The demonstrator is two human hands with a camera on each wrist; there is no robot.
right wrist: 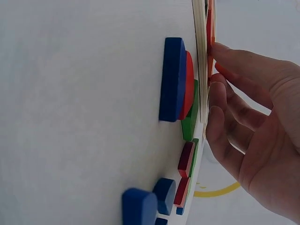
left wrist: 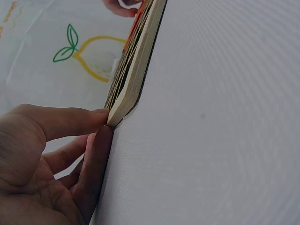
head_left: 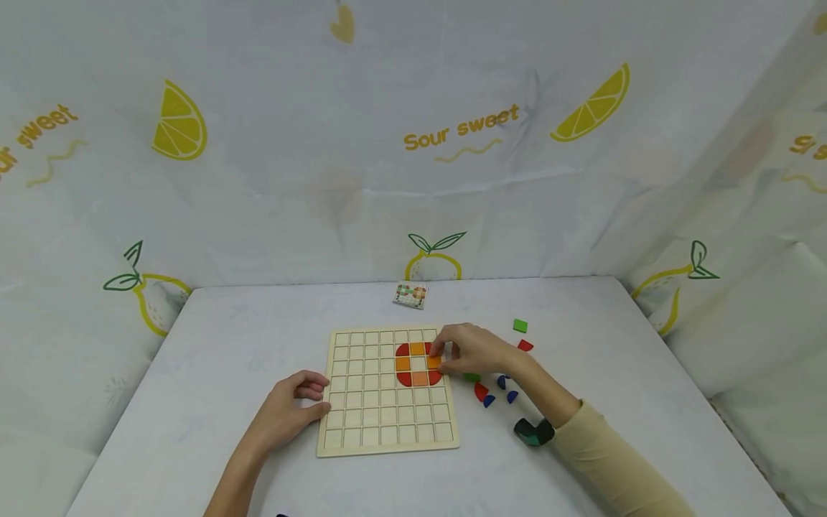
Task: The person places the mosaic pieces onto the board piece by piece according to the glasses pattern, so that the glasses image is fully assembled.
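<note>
A wooden grid board (head_left: 371, 416) lies on the white table. On its upper right part, red quarter-round tiles (head_left: 403, 378) and orange square tiles (head_left: 416, 349) form a ring around a bare cell. My right hand (head_left: 474, 348) pinches the orange tile (head_left: 434, 362) on the ring's right side between thumb and fingertips; its fingers partly cover a red corner tile. With thumb and fingertips, my left hand (head_left: 291, 409) touches the board's left edge; the left wrist view shows the thumb (left wrist: 79, 123) against the board's corner (left wrist: 119, 112).
Right of the board lie loose green (head_left: 520, 325), red (head_left: 481, 391) and blue (head_left: 512, 396) pieces. A small pattern card (head_left: 410, 294) sits behind the board. A dark green-and-black object (head_left: 533, 432) is near the right forearm. Printed cloth (head_left: 291, 179) stands around the table.
</note>
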